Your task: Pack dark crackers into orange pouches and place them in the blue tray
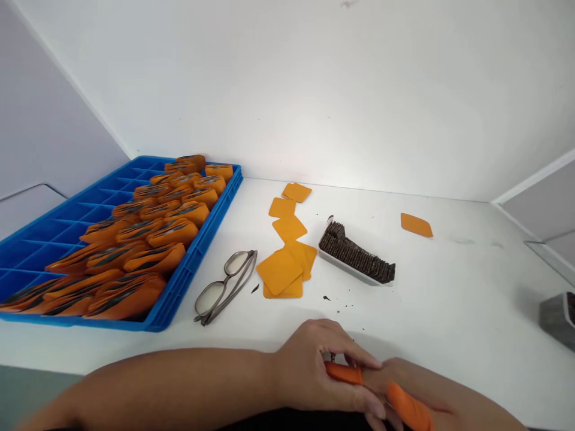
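The left hand (309, 368) reaches across the near edge of the white tabletop (449, 287), its fingers bent over the right hand (377, 378) and around an orange finger cover (344, 372) worn on one of the right hand's fingers. A second orange finger cover (409, 408) points upward just to the right of it, near the bottom edge. The fingers of the right hand are partly hidden, so I cannot tell whether it is clenched or loose, nor whether either hand grasps anything besides the other; a small dark spot between the fingers is too unclear to name. Beyond the hands stands a narrow container (354, 274) packed with a row of thin dark pieces (359, 252), with dark flakes (326, 298) scattered nearby. Left of it, orange squares (279, 270) lie overlapping in a loose column running toward the wall, while one orange sheet (416, 225) lies well apart to the right. Folded glasses (232, 294) rest between the squares and a blue divided tray (197, 248), whose right compartments hold folded orange bundles (141, 230). A grey container (554, 317) sits at the right edge, partly out of view
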Demonstrator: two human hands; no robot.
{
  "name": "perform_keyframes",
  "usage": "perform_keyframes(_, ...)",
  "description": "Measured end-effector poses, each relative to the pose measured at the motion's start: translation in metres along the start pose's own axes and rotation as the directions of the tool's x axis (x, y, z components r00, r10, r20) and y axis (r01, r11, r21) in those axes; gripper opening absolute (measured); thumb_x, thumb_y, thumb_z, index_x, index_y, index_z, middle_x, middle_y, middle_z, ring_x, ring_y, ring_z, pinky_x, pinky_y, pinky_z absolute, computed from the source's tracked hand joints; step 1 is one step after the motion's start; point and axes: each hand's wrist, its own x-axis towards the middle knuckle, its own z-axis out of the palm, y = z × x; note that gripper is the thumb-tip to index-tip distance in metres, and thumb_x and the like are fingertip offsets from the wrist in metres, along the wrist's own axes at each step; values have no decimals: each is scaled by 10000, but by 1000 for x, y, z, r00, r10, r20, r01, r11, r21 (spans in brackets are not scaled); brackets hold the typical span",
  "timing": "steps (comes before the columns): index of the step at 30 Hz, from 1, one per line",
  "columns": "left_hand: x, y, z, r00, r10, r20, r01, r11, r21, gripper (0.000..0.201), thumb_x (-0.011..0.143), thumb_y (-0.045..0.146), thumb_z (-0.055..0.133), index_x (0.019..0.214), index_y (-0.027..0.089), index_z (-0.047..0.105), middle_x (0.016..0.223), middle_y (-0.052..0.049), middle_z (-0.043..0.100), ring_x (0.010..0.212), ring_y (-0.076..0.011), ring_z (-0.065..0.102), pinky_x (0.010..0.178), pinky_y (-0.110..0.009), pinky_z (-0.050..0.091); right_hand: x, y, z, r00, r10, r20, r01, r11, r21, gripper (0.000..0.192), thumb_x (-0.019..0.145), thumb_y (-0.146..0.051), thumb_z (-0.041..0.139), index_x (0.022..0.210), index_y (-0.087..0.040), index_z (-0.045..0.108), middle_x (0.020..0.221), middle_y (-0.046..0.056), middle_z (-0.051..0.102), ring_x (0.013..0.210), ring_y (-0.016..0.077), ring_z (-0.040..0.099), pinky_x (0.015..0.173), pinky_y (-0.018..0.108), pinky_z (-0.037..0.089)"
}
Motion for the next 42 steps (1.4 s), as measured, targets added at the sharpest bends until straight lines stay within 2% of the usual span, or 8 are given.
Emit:
perform_keyframes(6, 10, 12, -11, 983, -112, -148, 111, 994, -17, 292, 862, 356, 818, 1097, 184, 845, 826, -79, 817, 753, -180, 748, 840, -319, 615, 25, 1, -37, 1000, -5, 16, 4, 998, 62, 732, 1040, -764, 270, 850, -215, 716, 919, 79, 664, 884, 225, 599, 888, 402, 514)
perform_keyframes(11, 22, 15, -20, 925, -112, -364, 159, 982, 104, 193, 804, 304, 843, 955, 185, 857, 721, -49, 778, 654, -131, 649, 659, -247, 551, 30, 31, -64, 977, -214, 18, 203, 948, 245, 824, 1090, -675, 54, 1339, -252, 716, 892, 71, 671, 836, 200, 522, 882, 406, 487)
perform_keyframes(15, 24, 14, -23, 932, -147, -332, 180, 981, 70, 243, 773, 285, 879, 983, 170, 837, 805, -54, 804, 704, -132, 688, 661, -234, 536, 38, 43, -57, 956, -291, -43, 290, 906, 310, 685, 1117, -645, 176, 1436, -283, 662, 891, 43, 648, 832, 182, 515, 862, 375, 471)
perform_keyframes(17, 25, 14, -24, 932, -111, -344, 129, 991, 29, 403, 728, 285, 939, 1094, 176, 811, 845, -51, 811, 745, -152, 718, 656, -238, 549, 47, 41, -50, 935, -349, -56, 343, 859, 380, 658, 1108, -665, 260, 1303, -246, 730, 850, 30, 625, 794, 168, 504, 817, 352, 461)
perform_keyframes(20, 26, 14, -26, 949, 3, -315, -19, 999, -48, 254, 809, 252, 893, 1033, 173, 803, 790, -46, 795, 683, -138, 704, 611, -228, 549, 58, 38, -44, 925, -375, -58, 360, 819, 448, 665, 1084, -703, 334, 1095, -200, 770, 806, 26, 616, 759, 156, 507, 755, 331, 448)
perform_keyframes(29, 23, 21, -30, 930, -191, -314, 187, 981, -41, 186, 776, 233, 852, 924, 145, 784, 642, -12, 685, 485, -69, 456, 427, -198, 396, 52, 42, -50, 868, -473, -150, 487, 754, 440, 596, 1111, -671, 279, 1499, -372, 619, 722, -30, 438, 652, 126, 391, 665, 299, 424)
perform_keyframes(38, 26, 16, -33, 967, -64, -245, 57, 998, -33, 398, 740, 272, 954, 1094, 200, 788, 1071, -92, 837, 867, -190, 774, 712, -283, 592, 51, 42, -48, 877, -438, -197, 477, 742, 472, 686, 1059, -748, 343, 1443, -294, 686, 750, 3, 545, 683, 154, 499, 698, 343, 493)
perform_keyframes(42, 26, 16, -34, 974, 22, -224, -36, 998, -58, 370, 783, 238, 933, 1119, 196, 785, 893, -59, 837, 755, -167, 773, 670, -274, 601, 50, 40, -42, 862, -470, -190, 499, 722, 479, 608, 1077, -681, 391, 1426, -279, 684, 805, 24, 613, 721, 171, 536, 722, 347, 517)
